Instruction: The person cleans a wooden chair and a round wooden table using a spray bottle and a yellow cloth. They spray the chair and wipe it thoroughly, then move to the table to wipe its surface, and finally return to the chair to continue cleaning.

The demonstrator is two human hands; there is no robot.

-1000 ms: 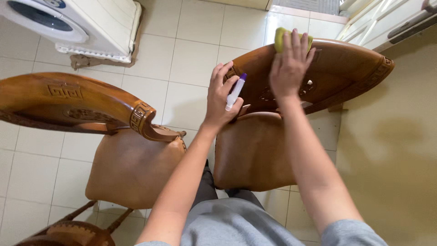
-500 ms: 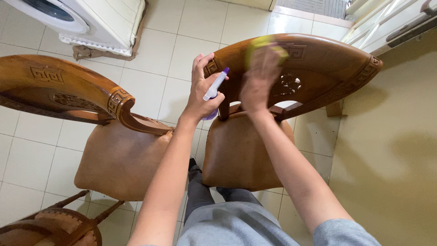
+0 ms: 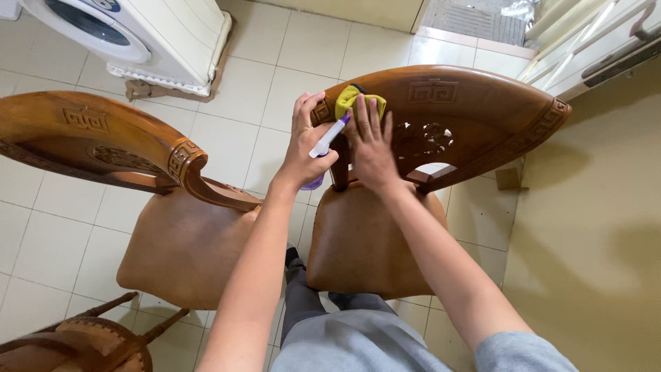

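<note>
beside washing machine (image 3: 138, 34), second chair (image 3: 158, 207), table (image 3: 592, 227)

both arms outstretched; left hand (image 3: 308, 148) in closed grip; right hand (image 3: 370, 145) flat, fingers spread.

— Any packages, labels, signs or screens?

— One package: a small spray bottle (image 3: 322, 148), mid-scene, in the left hand (image 3: 305, 148). Slim white neck, purple nozzle tip, purple body low behind the palm. It slants up to the right, its tip beside the far chair's top rail.

— Labels or screens?

— No label can be made out on it. No signs, no screens.
</note>
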